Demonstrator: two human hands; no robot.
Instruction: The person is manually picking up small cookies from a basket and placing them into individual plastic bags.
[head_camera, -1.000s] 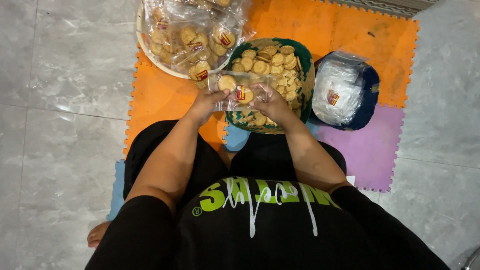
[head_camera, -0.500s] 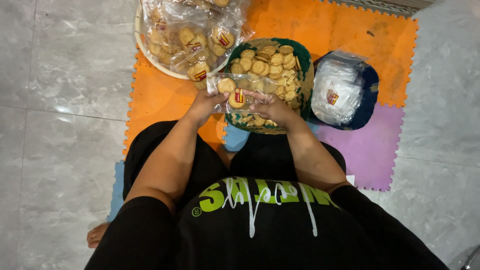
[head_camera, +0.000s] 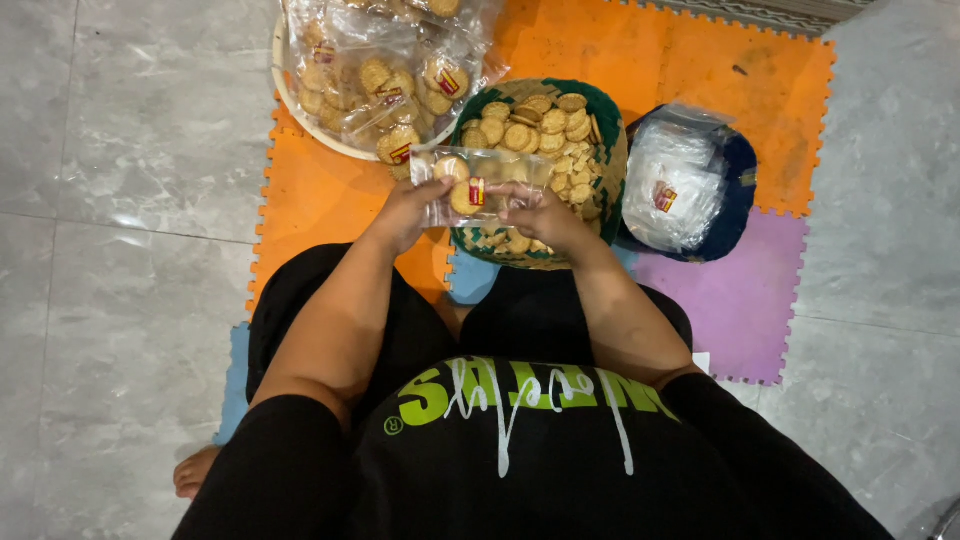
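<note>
Clear plastic packet (head_camera: 478, 186) with a few round biscuits inside is pinched at its ends by the left hand (head_camera: 408, 212) and right hand (head_camera: 540, 212), both closed on it above the woven basket (head_camera: 606, 120) of loose biscuits. It seems mid-filling; its mouth is hard to see, and adding another biscuit would need one grip freed.

Held packet: small clear plastic packet (head_camera: 478, 187) with round biscuits and a red-and-yellow label, pinched between the left hand (head_camera: 405, 213) and right hand (head_camera: 540, 213) above the woven basket rim
Filled packets: pile of clear biscuit packets (head_camera: 385, 70), each with a red-and-yellow label, heaped in a white bowl at upper left
Empty bags: stack of clear empty bags (head_camera: 672, 185) with a small red-and-yellow label, lying in a dark blue container on the right
</note>
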